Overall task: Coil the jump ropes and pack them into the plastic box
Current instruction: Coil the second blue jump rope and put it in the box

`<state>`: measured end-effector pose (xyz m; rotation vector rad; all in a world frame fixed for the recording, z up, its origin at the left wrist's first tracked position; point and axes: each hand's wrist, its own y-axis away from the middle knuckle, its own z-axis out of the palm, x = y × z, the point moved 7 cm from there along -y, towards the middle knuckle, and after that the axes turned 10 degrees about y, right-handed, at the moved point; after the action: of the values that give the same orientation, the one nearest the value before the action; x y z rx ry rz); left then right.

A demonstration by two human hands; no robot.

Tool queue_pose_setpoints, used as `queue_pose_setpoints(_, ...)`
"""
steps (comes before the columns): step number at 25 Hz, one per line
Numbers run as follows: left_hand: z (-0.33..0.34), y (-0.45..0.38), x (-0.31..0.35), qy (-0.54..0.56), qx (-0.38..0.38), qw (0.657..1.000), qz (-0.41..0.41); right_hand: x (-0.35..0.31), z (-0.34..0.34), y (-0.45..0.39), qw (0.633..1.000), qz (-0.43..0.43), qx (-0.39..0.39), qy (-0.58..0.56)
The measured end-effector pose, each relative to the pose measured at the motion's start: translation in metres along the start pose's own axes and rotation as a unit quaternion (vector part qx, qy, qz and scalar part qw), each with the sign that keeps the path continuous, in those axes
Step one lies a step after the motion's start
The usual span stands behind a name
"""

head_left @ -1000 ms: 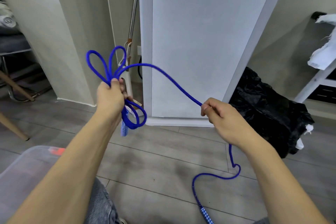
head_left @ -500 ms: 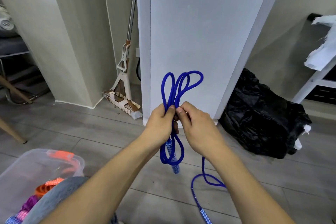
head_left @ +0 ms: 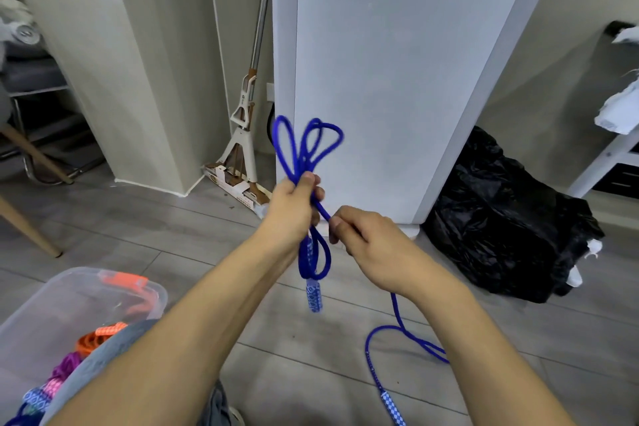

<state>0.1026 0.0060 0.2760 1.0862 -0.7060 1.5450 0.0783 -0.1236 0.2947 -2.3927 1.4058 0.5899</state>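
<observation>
Centre of frame: the left hand grips a bundle of blue jump rope, fingers curled round the gathered strands. Loops fan out above the fist; more loops and one patterned handle hang below it. Just to the right, the right hand pinches a single strand that runs up and left into the left fist, so the two hands sit close together but apart. Lower right of centre: the loose remainder of the rope drops behind the right wrist, curls on the floor and ends in the second handle near the bottom edge. Lower left corner: the clear plastic box with an orange latch, holding orange, pink and blue ropes. Background: a white cabinet, a mop and a black bag.
</observation>
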Motion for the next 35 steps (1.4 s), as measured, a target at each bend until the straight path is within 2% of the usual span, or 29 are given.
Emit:
queue_pose_setpoints(4, -0.032, -0.024, 0.015, 0.184, 0.047, 0.981, -0.043, 0.005, 0.018, 0.011, 0.979, 0.026, -0.157, -0.128)
queue_pose_setpoints(7, -0.061, -0.039, 0.028, 0.283, 0.097, 0.954, -0.015, 0.012, 0.024, 0.023, 0.958, 0.055, -0.269, -0.077)
queue_pose_setpoints(10, -0.087, -0.046, 0.04, 0.272, 0.156, 0.949, 0.028, 0.029, 0.022, 0.034, 0.94, 0.089, -0.328, -0.035)
queue_pose_setpoints(12, -0.091, -0.045, 0.043, 0.181, 0.159, 0.969, 0.042, 0.042, 0.015, 0.03, 0.953, 0.106, -0.282, -0.012)
queue_pose_setpoints(13, -0.085, -0.042, 0.043, 0.112, 0.137, 0.983, 0.047, 0.045, 0.007, 0.024, 0.968, 0.105, -0.226, -0.009)
queue_pose_setpoints(15, -0.059, -0.034, 0.038, -0.032, 0.045, 0.997, 0.055, 0.044, -0.01, 0.013, 0.991, 0.078, -0.107, -0.012)
queue_pose_setpoints(18, -0.018, -0.01, 0.027, -0.215, -0.1, 0.968, 0.078, 0.023, -0.018, 0.007, 0.999, 0.021, -0.033, -0.009)
queue_pose_setpoints(20, -0.002, 0.004, 0.019, -0.305, -0.153, 0.936, 0.088, 0.013, -0.016, 0.005, 1.0, 0.009, -0.007, -0.001)
queue_pose_setpoints(24, 0.014, 0.018, 0.006, -0.29, -0.225, 0.927, 0.077, 0.008, -0.019, 0.003, 0.998, 0.019, 0.049, -0.032)
queue_pose_setpoints(27, 0.019, 0.021, 0.003, -0.306, -0.252, 0.915, 0.079, 0.01, -0.024, 0.004, 0.997, 0.024, 0.065, -0.024)
queue_pose_setpoints(31, 0.02, 0.022, -0.002, -0.248, -0.278, 0.927, 0.049, 0.016, -0.022, 0.004, 0.997, 0.043, 0.066, -0.02)
queue_pose_setpoints(33, 0.016, 0.015, 0.005, -0.231, -0.241, 0.939, 0.081, 0.018, -0.023, 0.003, 0.995, 0.056, 0.07, -0.042)
queue_pose_setpoints(35, 0.0, 0.0, 0.022, -0.169, -0.137, 0.969, 0.12, 0.026, -0.028, 0.004, 0.992, 0.074, 0.07, -0.069)
